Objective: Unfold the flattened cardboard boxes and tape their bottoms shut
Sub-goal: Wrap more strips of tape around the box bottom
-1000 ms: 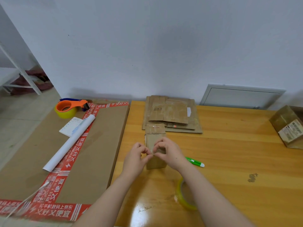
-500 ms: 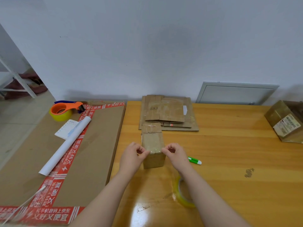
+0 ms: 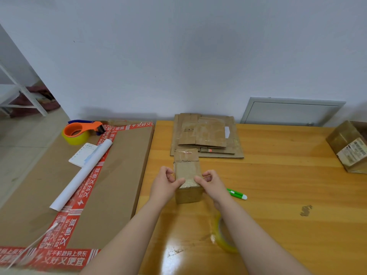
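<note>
Grip: left hand (image 3: 163, 185) and right hand (image 3: 211, 184) pinched the small box (image 3: 188, 192), thumbs on its taped top, fingers curled at its sides
Box: upright, just before the flat stack (image 3: 206, 133) (far flap reaching it)
Handling: probably light and thin-walled, so hold by the corners

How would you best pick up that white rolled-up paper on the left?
Probably around its middle, coming down from above and pinching across its width. The white paper roll is a long, thin tube lying flat and diagonal on the cardboard sheet, so a mid-length grip should keep it balanced.
</note>
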